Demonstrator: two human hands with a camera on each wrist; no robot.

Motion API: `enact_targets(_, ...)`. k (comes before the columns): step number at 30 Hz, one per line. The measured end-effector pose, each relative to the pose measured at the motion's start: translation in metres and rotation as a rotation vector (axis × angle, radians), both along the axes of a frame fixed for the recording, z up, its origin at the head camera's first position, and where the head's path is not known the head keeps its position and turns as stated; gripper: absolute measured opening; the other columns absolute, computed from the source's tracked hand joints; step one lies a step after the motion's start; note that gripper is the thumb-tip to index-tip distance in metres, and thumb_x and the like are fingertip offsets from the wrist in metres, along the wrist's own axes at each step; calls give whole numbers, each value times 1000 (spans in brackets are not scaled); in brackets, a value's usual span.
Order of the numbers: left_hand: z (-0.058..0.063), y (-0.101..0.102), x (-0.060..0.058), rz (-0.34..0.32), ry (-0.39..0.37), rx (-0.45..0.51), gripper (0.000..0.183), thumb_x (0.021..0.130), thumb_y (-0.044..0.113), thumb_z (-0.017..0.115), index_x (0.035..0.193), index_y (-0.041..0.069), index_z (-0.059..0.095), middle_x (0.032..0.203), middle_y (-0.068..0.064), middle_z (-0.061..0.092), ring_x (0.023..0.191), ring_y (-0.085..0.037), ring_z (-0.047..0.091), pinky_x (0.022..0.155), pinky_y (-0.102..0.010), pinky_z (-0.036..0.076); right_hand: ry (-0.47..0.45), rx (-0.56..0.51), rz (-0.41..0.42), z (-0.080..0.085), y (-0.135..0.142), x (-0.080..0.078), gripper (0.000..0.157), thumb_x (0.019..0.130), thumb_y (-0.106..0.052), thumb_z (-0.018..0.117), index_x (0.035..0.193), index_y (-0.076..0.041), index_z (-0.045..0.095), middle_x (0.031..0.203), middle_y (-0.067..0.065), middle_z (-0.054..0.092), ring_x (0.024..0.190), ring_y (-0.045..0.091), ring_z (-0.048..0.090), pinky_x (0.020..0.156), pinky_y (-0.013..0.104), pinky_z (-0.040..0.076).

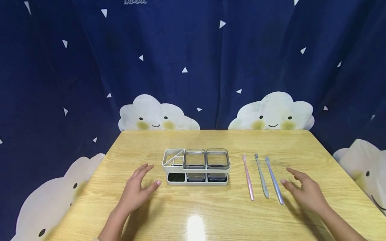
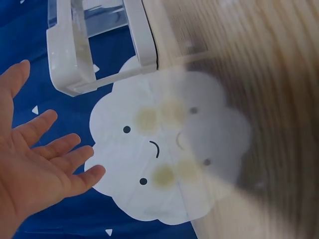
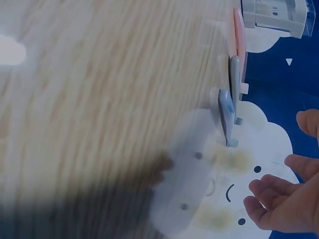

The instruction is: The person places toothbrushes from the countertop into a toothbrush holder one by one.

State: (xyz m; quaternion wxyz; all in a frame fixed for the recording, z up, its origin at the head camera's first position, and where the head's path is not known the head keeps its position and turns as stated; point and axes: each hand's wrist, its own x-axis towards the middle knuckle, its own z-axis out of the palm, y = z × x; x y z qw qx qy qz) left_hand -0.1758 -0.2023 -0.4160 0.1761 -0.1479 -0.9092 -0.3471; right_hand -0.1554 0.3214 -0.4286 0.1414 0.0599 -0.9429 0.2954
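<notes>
A white toothbrush holder [image 1: 176, 170] stands mid-table, with a divided section at its left and two clear cups [image 1: 195, 160] set in its other slots. To its right lie three toothbrushes side by side: a pink toothbrush [image 1: 248, 179], a grey-green toothbrush [image 1: 262, 177] and a blue toothbrush [image 1: 274, 182]. My left hand [image 1: 138, 187] hovers left of the holder with fingers spread and nothing in it; the left wrist view shows the holder's end [image 2: 75, 55] beyond the fingertips. Right of the blue toothbrush, my right hand [image 1: 307, 192] is held with relaxed fingers, likewise holding nothing.
The wooden table [image 1: 144, 142] ends at a dark blue curtain [image 1: 193, 40] printed with white triangles and smiling clouds. A bright light reflection [image 1: 195, 227] shows on the tabletop near the front.
</notes>
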Motion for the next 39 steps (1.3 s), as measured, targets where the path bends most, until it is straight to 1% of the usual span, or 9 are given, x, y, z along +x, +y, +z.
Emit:
enact_targets(8,2,1,-12,-37,3,85,58,78,26,76,127,6,53,131,-14,49,119,-35,44,92,-56,36,-92,-122,-31,0,-4,-5,62,93,-35,57,136,6,40,130,36,40,107,54,46,74,59,45)
enact_targets(12,0,3,-17,-55,-41,139,58,78,25,76,128,6,53,130,-12,50,118,-33,46,88,-54,40,-148,-216,-44,-4,-3,-6,65,93,-37,56,137,8,37,131,34,40,110,50,46,73,40,51)
enact_targets(15,-1,4,-22,-82,-74,179,58,78,23,76,129,8,52,130,-11,50,117,-33,47,86,-53,42,-156,-283,-69,-8,-3,-8,65,94,-36,55,136,9,37,129,34,42,110,46,48,69,22,48)
enact_targets(17,-2,5,-25,-96,-89,191,59,78,23,76,129,9,52,130,-11,50,116,-34,47,86,-53,42,-154,-322,-83,-11,-3,-9,64,94,-36,54,136,10,36,129,34,42,109,44,48,67,17,46)
enact_targets(21,-2,5,-32,-121,-125,206,60,79,25,76,131,9,51,132,-12,49,118,-35,46,88,-52,42,-122,-350,-113,-14,-4,-11,63,94,-36,54,135,9,39,128,32,45,96,6,54,65,14,45)
enact_targets(24,-1,7,-36,-138,-151,234,63,79,24,76,133,8,49,133,-13,48,120,-36,44,89,-52,41,-111,-361,-137,-14,-5,-13,61,94,-37,54,134,8,42,128,30,46,90,-4,47,65,14,45)
enact_targets(30,-2,9,-44,-186,-177,290,66,77,18,77,134,6,46,135,-15,45,121,-38,42,91,-54,39,-146,-403,-173,-18,-5,-18,63,94,-40,51,134,8,41,128,31,45,104,34,48,65,18,46)
enact_targets(34,-5,9,-52,-217,-195,339,66,77,14,77,134,5,46,135,-18,45,121,-41,41,91,-57,37,-206,-472,-177,-23,-5,-23,67,94,-40,52,136,8,36,130,31,42,110,37,45,69,19,47)
enact_targets(39,-7,10,-58,-247,-238,393,67,78,12,76,136,2,43,139,-18,40,122,-43,39,93,-60,34,-267,-510,-187,-27,-6,-28,70,92,-40,56,138,8,33,134,31,37,119,41,38,71,11,40)
